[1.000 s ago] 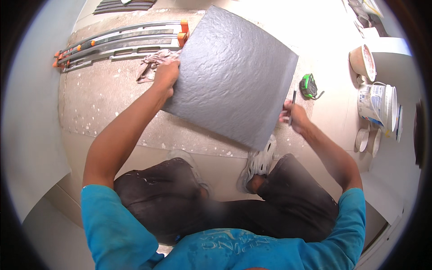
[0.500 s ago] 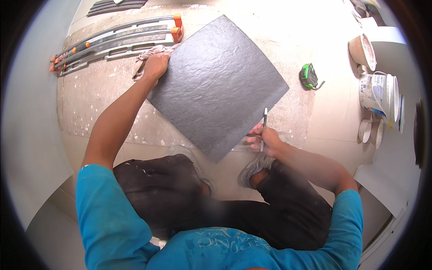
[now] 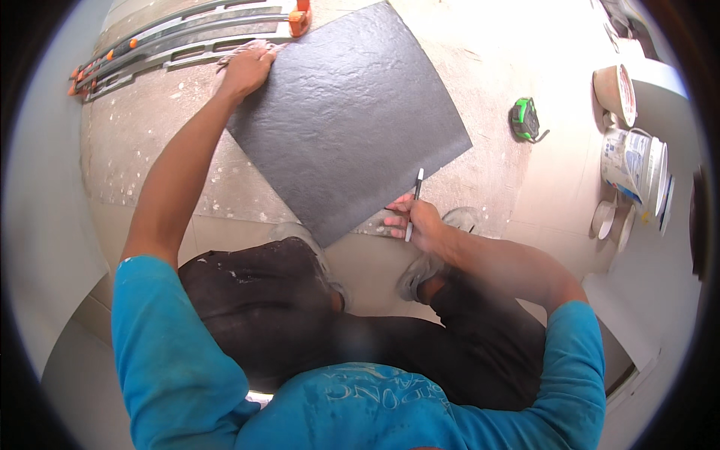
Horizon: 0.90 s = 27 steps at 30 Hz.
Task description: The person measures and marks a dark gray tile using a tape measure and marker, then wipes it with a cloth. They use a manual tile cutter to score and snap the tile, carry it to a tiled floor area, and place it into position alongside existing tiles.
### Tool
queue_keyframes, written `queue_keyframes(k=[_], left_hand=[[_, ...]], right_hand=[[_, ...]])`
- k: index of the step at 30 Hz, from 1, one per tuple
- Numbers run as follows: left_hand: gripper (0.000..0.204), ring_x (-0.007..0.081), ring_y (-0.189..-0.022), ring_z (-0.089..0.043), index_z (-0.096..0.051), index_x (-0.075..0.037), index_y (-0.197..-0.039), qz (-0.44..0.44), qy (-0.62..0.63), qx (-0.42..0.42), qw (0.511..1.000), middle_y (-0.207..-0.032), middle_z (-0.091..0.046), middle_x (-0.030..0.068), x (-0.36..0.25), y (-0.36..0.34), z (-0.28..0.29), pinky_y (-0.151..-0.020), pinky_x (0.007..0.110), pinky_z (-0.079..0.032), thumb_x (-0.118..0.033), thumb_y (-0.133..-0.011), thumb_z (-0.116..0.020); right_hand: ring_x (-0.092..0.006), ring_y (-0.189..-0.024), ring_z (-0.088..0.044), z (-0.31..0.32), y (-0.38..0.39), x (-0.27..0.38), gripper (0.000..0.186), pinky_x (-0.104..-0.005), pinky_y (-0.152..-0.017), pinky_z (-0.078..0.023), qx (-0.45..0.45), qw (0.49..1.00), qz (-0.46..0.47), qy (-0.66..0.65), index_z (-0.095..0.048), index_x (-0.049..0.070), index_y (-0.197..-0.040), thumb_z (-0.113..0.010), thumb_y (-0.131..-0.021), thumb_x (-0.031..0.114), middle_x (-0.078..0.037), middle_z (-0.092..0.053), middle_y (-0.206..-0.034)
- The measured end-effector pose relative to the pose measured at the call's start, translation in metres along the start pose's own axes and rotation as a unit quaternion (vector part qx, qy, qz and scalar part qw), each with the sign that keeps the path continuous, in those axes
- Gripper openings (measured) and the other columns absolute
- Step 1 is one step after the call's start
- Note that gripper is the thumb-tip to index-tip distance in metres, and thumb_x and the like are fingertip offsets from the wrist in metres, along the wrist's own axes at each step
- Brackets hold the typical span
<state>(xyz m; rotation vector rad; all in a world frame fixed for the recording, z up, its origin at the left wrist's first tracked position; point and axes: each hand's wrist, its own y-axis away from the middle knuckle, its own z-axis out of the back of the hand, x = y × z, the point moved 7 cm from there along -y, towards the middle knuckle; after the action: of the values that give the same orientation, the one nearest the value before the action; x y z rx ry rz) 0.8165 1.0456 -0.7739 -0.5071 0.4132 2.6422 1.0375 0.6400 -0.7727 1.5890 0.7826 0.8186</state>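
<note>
dark grey slate tile (image 3: pixel 349 112) flat on dusty floor (image 3: pixel 150 150), centre toward 12 o'clock. left hand (image 3: pixel 244 71), arm stretched to 11 o'clock, fingers pressing tile corner. right hand (image 3: pixel 412 223) at tile's 5 o'clock edge, elbow bent, pinching pen (image 3: pixel 414 199). green tape measure (image 3: pixel 525 120) at 2 o'clock.

Dark grey textured tile (image 3: pixel 349 112) lies flat, cornerwise, on the floor.

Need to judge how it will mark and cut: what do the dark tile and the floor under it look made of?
Dark tile: probably ceramic or slate-look stone, matte charcoal with a rippled, cleft-like face. Floor: seemingly bare cement screed or mortar bed, rough, dusty grey-beige, speckled with pale spots.
</note>
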Motion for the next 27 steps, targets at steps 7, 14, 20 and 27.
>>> queue_keyframes(k=[7, 14, 20, 27], left_hand=[[0.047, 0.0389, -0.098, -0.065, -0.071, -0.005, -0.103, 0.010, -0.144, 0.066, 0.987, -0.104, -0.068, 0.0206, -0.007, -0.005, 0.012, -0.087, 0.046, -0.050, -0.045, -0.096, -0.047], [0.035, 0.0341, -0.094, -0.069, -0.073, -0.008, -0.105, 0.009, -0.047, -0.021, 0.999, -0.101, -0.071, 0.0179, -0.016, 0.032, 0.034, -0.085, 0.040, -0.052, -0.037, -0.094, -0.056], [0.048, 0.0295, -0.111, -0.064, -0.056, -0.002, -0.129, 0.116, 0.049, -0.030, 0.992, -0.122, -0.065, 0.0186, 0.014, 0.117, 0.032, -0.094, 0.038, -0.048, -0.033, -0.093, -0.061], [0.031, 0.0131, -0.087, -0.060, -0.062, -0.008, -0.104, 0.337, 0.273, 0.118, 0.893, -0.099, -0.065, 0.0040, 0.005, 0.214, -0.003, -0.078, 0.029, -0.045, -0.037, -0.093, -0.058]], right_hand=[[-0.0226, -0.087, -0.062, -0.001, 0.000, 0.004, 0.014, -0.0386, -0.067, -0.053, 0.006, 1.000, 0.003, -0.001, -0.046, 0.009, -0.111, -0.044, -0.097, 0.011, -0.010, -0.056, -0.116], [-0.0146, -0.078, -0.057, -0.004, 0.025, 0.030, 0.021, -0.0306, -0.063, -0.047, 0.051, 0.987, -0.026, 0.147, -0.054, 0.006, -0.115, -0.049, -0.099, 0.020, -0.007, -0.060, -0.092], [-0.0206, -0.087, -0.060, 0.059, 0.042, 0.191, 0.043, -0.0379, -0.074, -0.048, -0.210, 0.799, 0.400, 0.398, -0.060, 0.006, -0.120, -0.049, -0.098, 0.042, -0.011, -0.063, -0.096], [-0.0350, -0.105, -0.064, 0.142, 0.062, 0.295, 0.038, -0.0442, -0.089, -0.049, -0.366, 0.606, 0.508, 0.491, -0.062, 0.007, -0.122, -0.050, -0.097, 0.033, -0.020, -0.068, -0.109]])
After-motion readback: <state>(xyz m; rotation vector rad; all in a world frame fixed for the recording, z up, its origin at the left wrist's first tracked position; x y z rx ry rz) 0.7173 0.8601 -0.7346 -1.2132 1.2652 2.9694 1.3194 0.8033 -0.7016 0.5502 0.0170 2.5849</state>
